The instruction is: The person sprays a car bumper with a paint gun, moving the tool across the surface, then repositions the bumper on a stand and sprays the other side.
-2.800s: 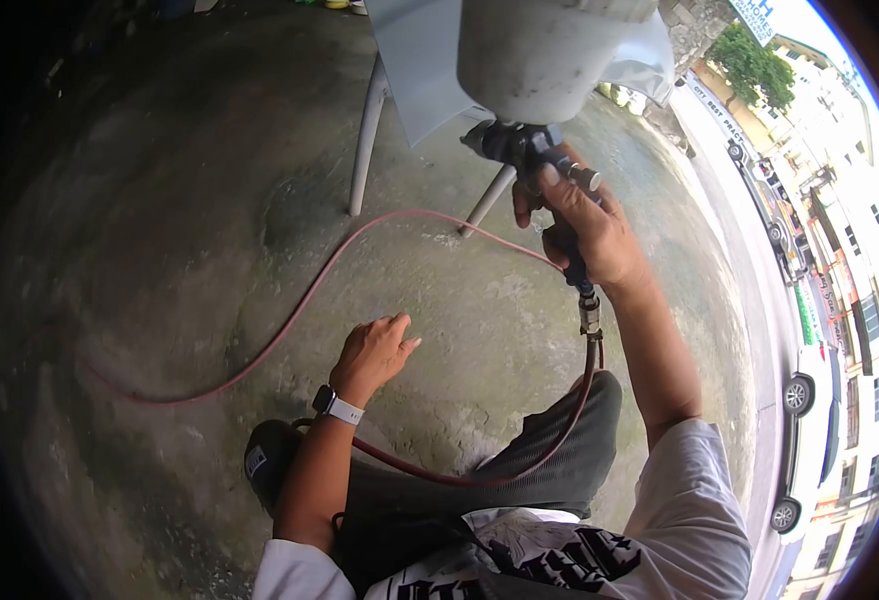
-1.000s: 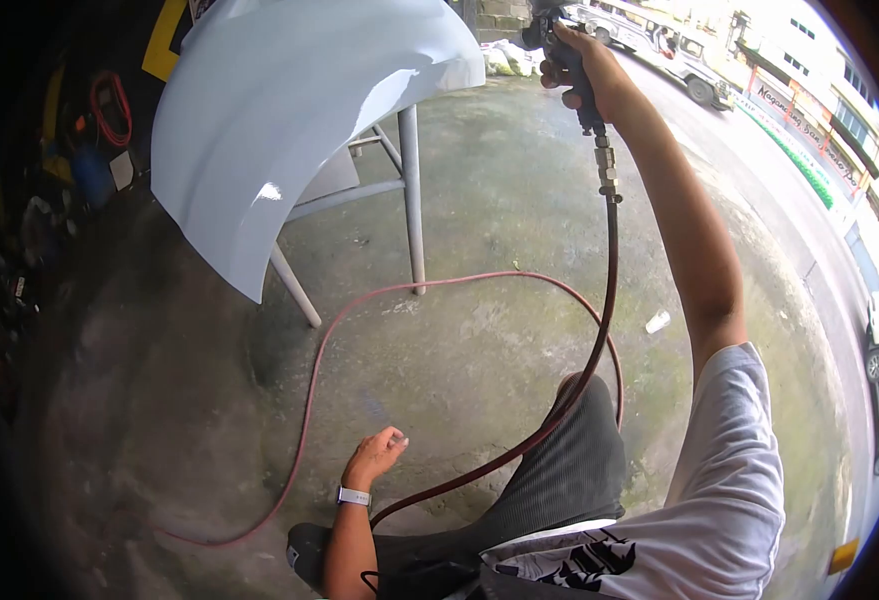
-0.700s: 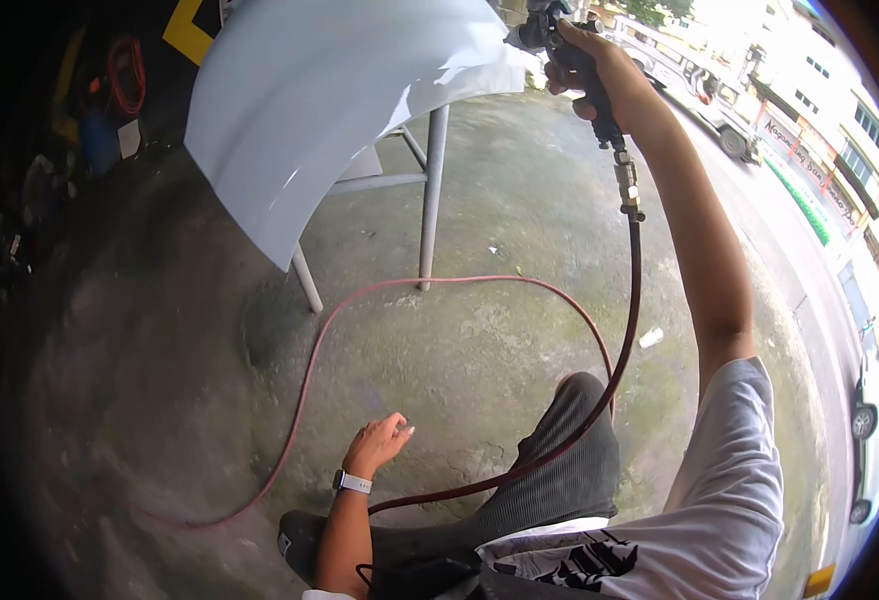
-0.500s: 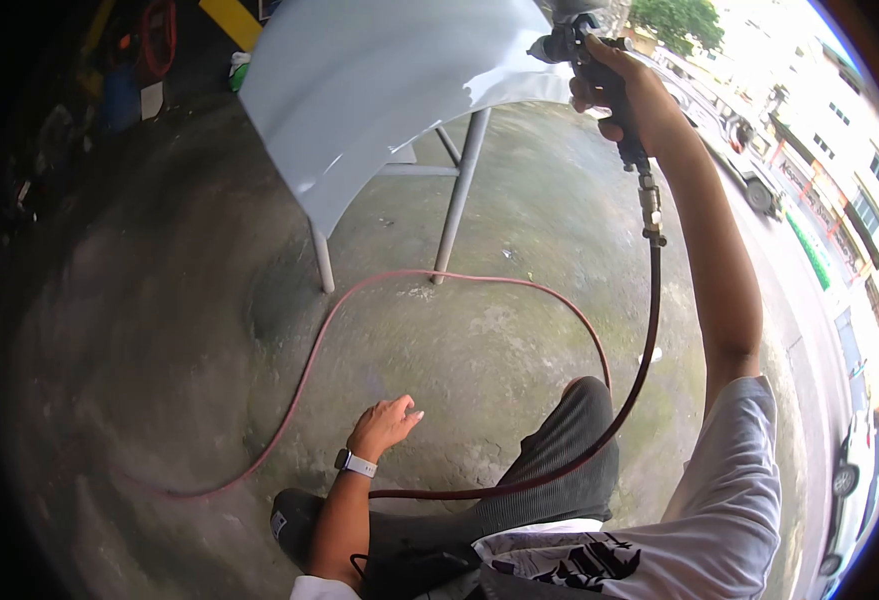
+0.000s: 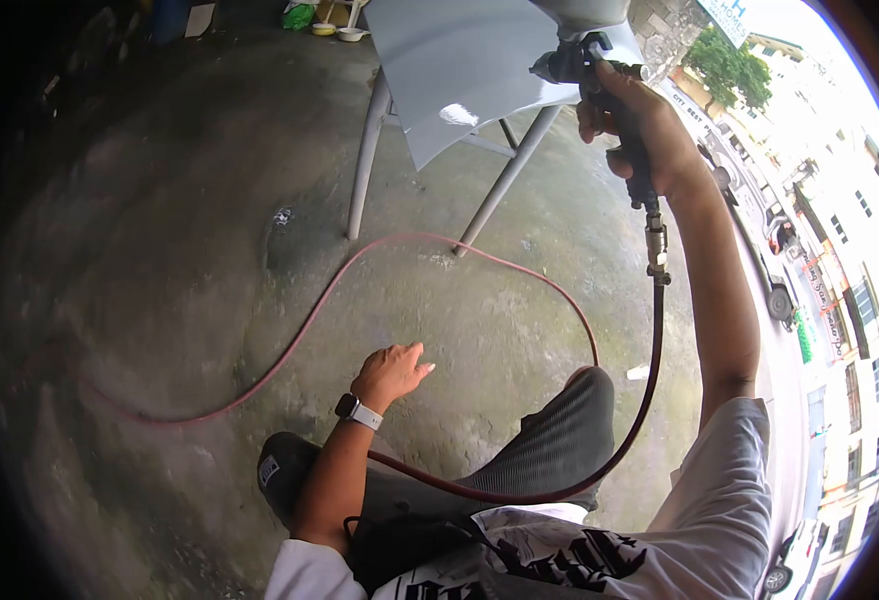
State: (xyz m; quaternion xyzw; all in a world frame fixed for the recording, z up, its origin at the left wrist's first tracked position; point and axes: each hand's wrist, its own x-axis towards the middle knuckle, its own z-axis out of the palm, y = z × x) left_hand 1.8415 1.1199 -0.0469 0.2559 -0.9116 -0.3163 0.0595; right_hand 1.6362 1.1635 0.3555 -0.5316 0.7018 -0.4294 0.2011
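Spray gun point(image 5: 564, 68) high at top right, clenched in right hand point(image 5: 644, 135), nozzle turned left toward the near edge of a pale grey panel point(image 5: 459, 70); close to it, contact impossible to tell.

Deep shadow along the far left, then bare, stained concrete floor point(image 5: 159, 260). Red hose point(image 5: 304, 315) lying across it in a wide loop, from low on the left up to the foot of the stand and round to the right. Small white scrap point(image 5: 281, 215) on the floor just left of the stand.

Low in the middle, a dark shoe point(image 5: 279, 475) flat on the floor, hose passing just beside it. Left hand point(image 5: 391, 372) hanging free above the concrete, fingers loosely spread, holding nothing and touching nothing. Watch point(image 5: 356, 410) with a white strap on that wrist. Bent knee in a grey trouser leg point(image 5: 559, 450) just right of it.

Further up, splayed metal legs of the stand point(image 5: 364, 165) under the glossy panel, with a bright glint on the painted face. Paint cup point(image 5: 579, 10) above the gun body, cut off by the top edge.

Right fingers wrapped tight round the grip. Brass fitting point(image 5: 656, 245) just below the fist, hose dropping from it alongside the forearm and curving under toward the knee. White sleeve point(image 5: 719, 500) at lower right.

Far right, a sunlit street point(image 5: 759, 230) with parked cars, a tree point(image 5: 729, 65) and pale buildings point(image 5: 859, 200).
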